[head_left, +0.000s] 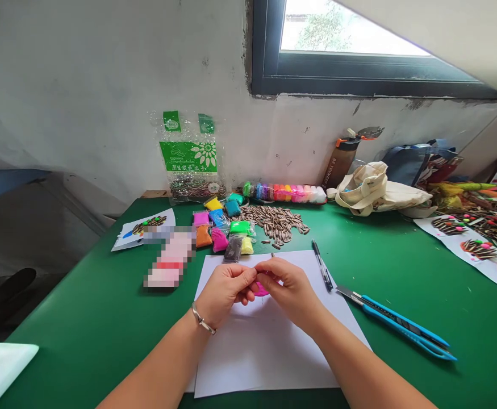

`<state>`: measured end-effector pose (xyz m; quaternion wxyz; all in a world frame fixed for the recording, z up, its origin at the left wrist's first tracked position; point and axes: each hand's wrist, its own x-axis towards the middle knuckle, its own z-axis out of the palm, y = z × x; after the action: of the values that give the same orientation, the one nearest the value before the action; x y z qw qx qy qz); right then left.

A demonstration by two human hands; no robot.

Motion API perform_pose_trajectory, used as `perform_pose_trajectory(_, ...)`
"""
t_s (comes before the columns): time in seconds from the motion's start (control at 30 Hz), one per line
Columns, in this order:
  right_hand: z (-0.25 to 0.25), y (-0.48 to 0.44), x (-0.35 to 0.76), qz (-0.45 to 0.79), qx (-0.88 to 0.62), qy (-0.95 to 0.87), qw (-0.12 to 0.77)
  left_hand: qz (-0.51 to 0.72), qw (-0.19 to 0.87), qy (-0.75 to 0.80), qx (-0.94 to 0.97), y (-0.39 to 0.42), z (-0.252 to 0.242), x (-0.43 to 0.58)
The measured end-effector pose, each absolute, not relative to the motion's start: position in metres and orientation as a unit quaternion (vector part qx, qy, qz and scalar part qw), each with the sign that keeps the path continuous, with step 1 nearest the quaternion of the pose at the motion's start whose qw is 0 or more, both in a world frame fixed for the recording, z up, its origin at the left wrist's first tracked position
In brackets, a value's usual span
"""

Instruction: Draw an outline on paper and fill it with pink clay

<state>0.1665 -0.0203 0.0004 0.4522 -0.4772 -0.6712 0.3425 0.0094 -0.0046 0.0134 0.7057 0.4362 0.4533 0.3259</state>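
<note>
White paper sheets lie on the green table. Above them my left hand and my right hand meet, thumbs and fingertips pinched together. What they pinch is too small and hidden to make out. A bright pink piece shows between and just below the fingers, partly covered by them. Behind the paper lie a dark clay packet, a yellow one and several other coloured packets, with a pile of striped sunflower seeds beside them.
A black pen and a blue utility knife lie to the right. Along the wall are a seed bag, a clay roll, a brown bottle and a cloth bag. Decorated papers sit far right.
</note>
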Motion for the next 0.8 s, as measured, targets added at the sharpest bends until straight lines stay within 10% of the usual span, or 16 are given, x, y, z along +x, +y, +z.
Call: perform_pose_trajectory(0.8, -0.0046, -0.0185, 0.1670, 0.262, -0.485, -0.719, 0.423, 0.313, 0.732, 0.456, 0.397, -0.0041, 0.0139, 0.0083)
